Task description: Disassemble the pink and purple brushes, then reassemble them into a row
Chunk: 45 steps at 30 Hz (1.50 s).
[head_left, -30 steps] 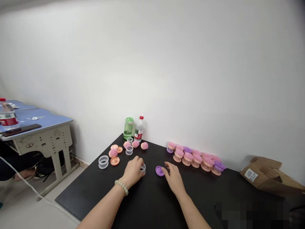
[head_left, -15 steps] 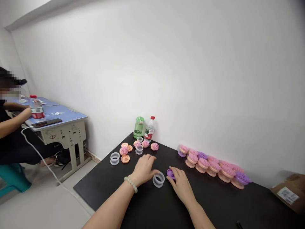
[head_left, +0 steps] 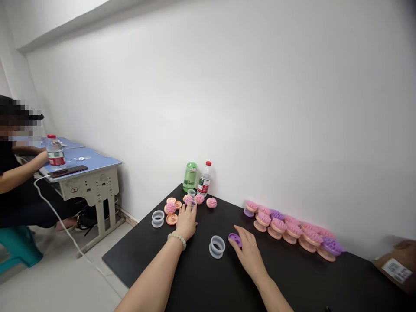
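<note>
My left hand [head_left: 186, 222] reaches far across the black table, its fingertips at a small transparent silicone ring [head_left: 191, 203] beside a pink spiky massage head [head_left: 187, 199]. My right hand [head_left: 248, 254] grips the edge of a purple disc [head_left: 235, 239], which tilts against the tabletop. A larger transparent ring [head_left: 217, 247] stands between my hands, touching neither. Farther left lie another ring [head_left: 157, 219], a peach disc [head_left: 172, 219] and a pink spiky head [head_left: 170, 208]. Two more pink heads [head_left: 211, 202] sit near the back edge.
Assembled pink and purple brushes [head_left: 289, 228] stand in a row along the wall at right. A green bottle [head_left: 190, 177] and a water bottle [head_left: 204, 180] stand behind the pile. A seated person [head_left: 16, 173] works at a blue desk [head_left: 84, 161] to the left.
My left hand has let go of the larger transparent ring and moved forward to the pile. The ring stays on the table. The view has swung left since the oldest frame.
</note>
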### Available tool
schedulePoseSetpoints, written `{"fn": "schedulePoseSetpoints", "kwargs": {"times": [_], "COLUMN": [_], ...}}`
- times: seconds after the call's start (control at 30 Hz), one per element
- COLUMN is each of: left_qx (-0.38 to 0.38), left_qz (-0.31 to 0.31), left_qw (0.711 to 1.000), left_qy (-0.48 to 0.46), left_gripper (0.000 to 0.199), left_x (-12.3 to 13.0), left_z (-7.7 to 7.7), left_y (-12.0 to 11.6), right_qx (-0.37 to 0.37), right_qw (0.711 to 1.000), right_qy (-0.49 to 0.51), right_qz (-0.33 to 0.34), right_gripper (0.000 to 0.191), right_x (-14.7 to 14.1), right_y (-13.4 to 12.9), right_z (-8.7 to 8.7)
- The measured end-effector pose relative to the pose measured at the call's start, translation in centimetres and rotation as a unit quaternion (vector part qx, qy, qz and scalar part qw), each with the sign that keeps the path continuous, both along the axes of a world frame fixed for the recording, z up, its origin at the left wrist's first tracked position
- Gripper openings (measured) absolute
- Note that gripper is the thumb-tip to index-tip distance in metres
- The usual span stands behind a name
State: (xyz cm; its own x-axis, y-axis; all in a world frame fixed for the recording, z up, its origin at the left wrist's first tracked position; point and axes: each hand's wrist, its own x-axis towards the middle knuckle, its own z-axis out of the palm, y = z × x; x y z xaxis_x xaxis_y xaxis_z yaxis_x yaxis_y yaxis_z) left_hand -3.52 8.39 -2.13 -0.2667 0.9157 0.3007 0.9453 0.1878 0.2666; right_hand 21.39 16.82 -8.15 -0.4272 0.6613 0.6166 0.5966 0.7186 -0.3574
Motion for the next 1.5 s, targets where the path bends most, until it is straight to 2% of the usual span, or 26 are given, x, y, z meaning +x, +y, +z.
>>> {"fn": "schedulePoseSetpoints", "kwargs": {"times": [0.13, 0.27, 0.37, 0.5, 0.57, 0.67, 0.73, 0.8, 0.87, 0.9, 1.03, 1.1, 1.17, 1.3, 1.37, 1.5], "left_qx": [-0.007, -0.022, -0.020, 0.002, 0.021, 0.029, -0.024, -0.093, -0.128, -0.126, -0.085, -0.070, -0.062, -0.014, 0.010, 0.028], "left_qz": [-0.034, -0.087, -0.100, -0.075, -0.067, -0.123, -0.202, -0.261, -0.269, -0.258, -0.223, -0.232, -0.248, -0.257, -0.260, -0.290], "left_qw": [0.999, 0.996, 0.995, 0.997, 0.997, 0.988, 0.966, 0.941, 0.936, 0.941, 0.954, 0.949, 0.944, 0.933, 0.924, 0.906], "left_qy": [-0.004, -0.008, -0.012, -0.020, -0.028, -0.091, -0.157, -0.193, -0.188, -0.180, -0.184, -0.200, -0.210, -0.253, -0.279, -0.307], "left_gripper": [0.051, 0.023, 0.031, 0.050, 0.054, 0.050, 0.047, 0.061, 0.076, 0.075, 0.053, 0.050, 0.051, 0.050, 0.049, 0.048], "left_x": [1.0, 2.1, 2.4, 2.4, 2.5, 2.7, 2.8, 3.2, 3.9, 4.4, 6.4, 7.0, 7.4, 7.6, 7.6, 7.6], "left_z": [0.5, 1.0, 1.2, 1.6, 2.1, 3.1, 3.6, 3.7, 3.1, 2.7, 1.0, 0.7, 0.7, 1.1, 1.2, 1.3], "left_y": [0.1, -0.2, -0.3, -0.7, -1.3, -2.6, -3.3, -3.7, -3.7, -3.6, -3.0, -3.0, -3.2, -3.7, -3.7, -3.8], "right_qx": [-0.004, -0.015, -0.033, -0.070, -0.091, -0.114, -0.122, -0.131, -0.142, -0.150, -0.190, -0.236, -0.270, -0.210, -0.169, -0.112], "right_qw": [1.000, 0.998, 0.996, 0.990, 0.986, 0.985, 0.986, 0.987, 0.988, 0.987, 0.977, 0.958, 0.941, 0.964, 0.977, 0.986], "right_qy": [-0.014, -0.054, -0.081, -0.117, -0.128, -0.119, -0.096, -0.067, -0.032, -0.013, 0.054, 0.121, 0.160, 0.108, 0.079, 0.080], "right_qz": [-0.002, 0.005, 0.011, 0.034, 0.047, 0.056, 0.057, 0.059, 0.060, 0.060, 0.079, 0.109, 0.127, 0.121, 0.108, 0.093], "right_gripper": [0.043, 0.048, 0.053, 0.061, 0.062, 0.049, 0.035, 0.024, 0.016, 0.013, 0.026, 0.042, 0.045, 0.030, 0.030, 0.034], "right_x": [-1.5, -4.4, -7.3, -10.9, -12.0, -12.2, -11.4, -9.8, -7.9, -6.8, -2.3, -0.5, 0.9, 2.0, 1.9, 1.5], "right_y": [0.7, 2.5, 4.5, 7.0, 7.6, 7.6, 7.0, 6.2, 5.0, 4.2, -0.2, -3.0, -5.7, -9.2, -9.9, -10.1], "right_z": [1.8, 3.6, 4.4, 4.8, 4.8, 4.7, 4.7, 5.0, 5.4, 5.7, 6.5, 6.7, 6.9, 7.5, 7.7, 7.5]}}
